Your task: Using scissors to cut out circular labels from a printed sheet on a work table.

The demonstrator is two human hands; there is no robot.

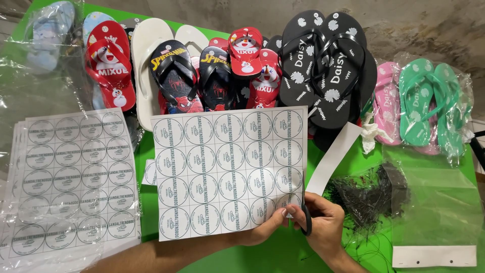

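Observation:
A white sheet of round printed labels (230,172) is held up over the green table (283,253). My left hand (265,227) pinches its lower right corner from below. My right hand (326,225) grips black-handled scissors (305,222) at the sheet's right edge, with the blades running up along that edge. A cut white paper strip (333,159) curls away to the right of the sheet.
A stack of similar label sheets (76,182) lies at left under clear plastic. Rows of flip-flops span the back: red (108,65), dark printed (174,76), black with flowers (323,60), pink (386,103), green in a bag (429,103). Black plastic tag fasteners (369,194) and a clear bag (439,212) lie right.

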